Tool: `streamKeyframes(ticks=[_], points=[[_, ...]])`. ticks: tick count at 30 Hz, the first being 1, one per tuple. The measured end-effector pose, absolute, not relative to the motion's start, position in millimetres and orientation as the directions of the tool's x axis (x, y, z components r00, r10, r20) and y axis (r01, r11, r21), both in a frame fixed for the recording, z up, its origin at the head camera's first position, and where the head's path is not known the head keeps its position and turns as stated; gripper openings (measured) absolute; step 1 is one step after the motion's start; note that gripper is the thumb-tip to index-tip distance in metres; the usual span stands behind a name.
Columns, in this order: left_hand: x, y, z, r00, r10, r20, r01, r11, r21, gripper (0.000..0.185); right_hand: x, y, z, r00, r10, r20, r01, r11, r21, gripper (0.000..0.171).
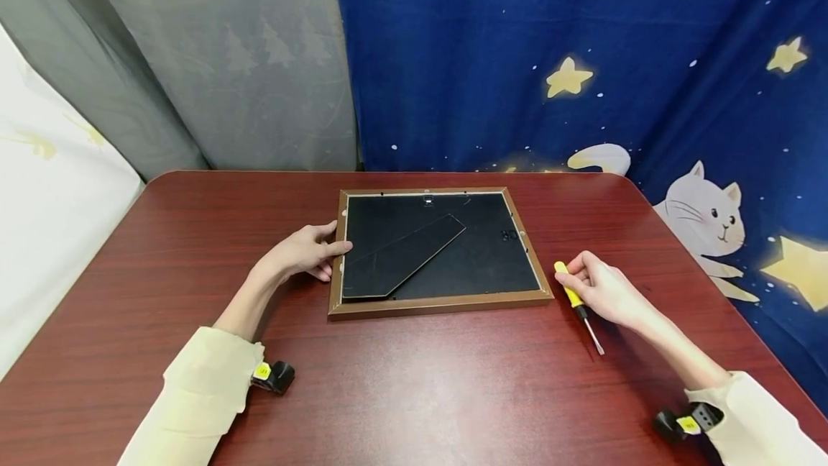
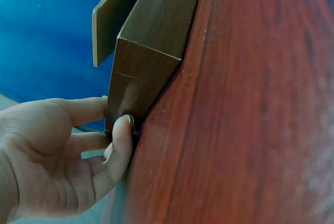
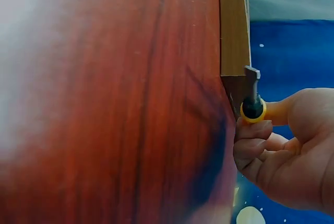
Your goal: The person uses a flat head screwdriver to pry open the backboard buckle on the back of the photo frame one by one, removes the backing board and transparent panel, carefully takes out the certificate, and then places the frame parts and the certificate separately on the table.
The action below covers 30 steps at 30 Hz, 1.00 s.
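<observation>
A picture frame (image 1: 446, 303) with a brown wooden edge lies face down, its black backing board (image 1: 485, 265) upward. The black stand leg (image 1: 404, 257) slants across that board. At the frame's left side, my left hand (image 1: 304, 252) grips the edge, thumb over the top and fingers along the outer side. In the left wrist view, the fingers of the left hand (image 2: 57, 156) are curled low against the wooden edge. To the right of the frame, my right hand (image 1: 601, 286) pinches the yellow handle of a flat-tipped screwdriver (image 1: 573, 293). Its metal blade (image 3: 252, 75) points toward me.
The frame sits toward the far edge of a reddish-brown wooden table (image 1: 414, 387). Behind the table hang a grey curtain (image 1: 259, 78) and a blue curtain (image 1: 466, 56) with stars and a cat. A small black wrist camera (image 1: 274, 377) sits at the left cuff.
</observation>
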<state>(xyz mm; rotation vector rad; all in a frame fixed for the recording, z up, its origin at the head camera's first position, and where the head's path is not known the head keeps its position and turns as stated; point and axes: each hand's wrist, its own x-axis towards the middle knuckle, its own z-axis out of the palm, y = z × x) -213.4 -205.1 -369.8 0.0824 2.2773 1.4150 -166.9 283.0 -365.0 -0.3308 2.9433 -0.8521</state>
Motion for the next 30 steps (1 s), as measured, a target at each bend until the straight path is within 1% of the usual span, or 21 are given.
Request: streamKeyframes(ticks=[5, 11, 19, 24, 30], points=[[-213.2, -205.0, -371.3, -0.894, 0.288, -0.343, -0.179, 0.472, 0.863, 0.08, -159.7, 286.9, -370.1, -0.967, -0.253, 0.0, -0.215, 0.821, -0.529, 0.021], [-213.2, -204.6, -370.7, -0.894, 0.286, -0.345, -0.184, 0.469, 0.864, 0.08, -154.1, 289.5, -372.7, -0.961, -0.275, -0.029, -0.215, 0.81, -0.545, 0.021], [-213.3, -203.7, -370.1, -0.897, 0.278, -0.344, -0.185, 0.47, 0.863, 0.08, -146.5, 291.4, -373.9, -0.961, -0.276, 0.009, -0.238, 0.812, -0.532, 0.021], [-213.6, -203.6, -370.0, -0.897, 0.275, -0.347, -0.192, 0.465, 0.864, 0.08, -143.2, 291.7, -373.3, -0.96, -0.28, 0.002, -0.238, 0.811, -0.534, 0.02], [-212.6, -203.6, -369.3, -0.896, 0.276, -0.348, -0.192, 0.466, 0.864, 0.08, -140.2, 292.2, -371.9, -0.957, -0.285, -0.054, -0.199, 0.78, -0.593, 0.023]])
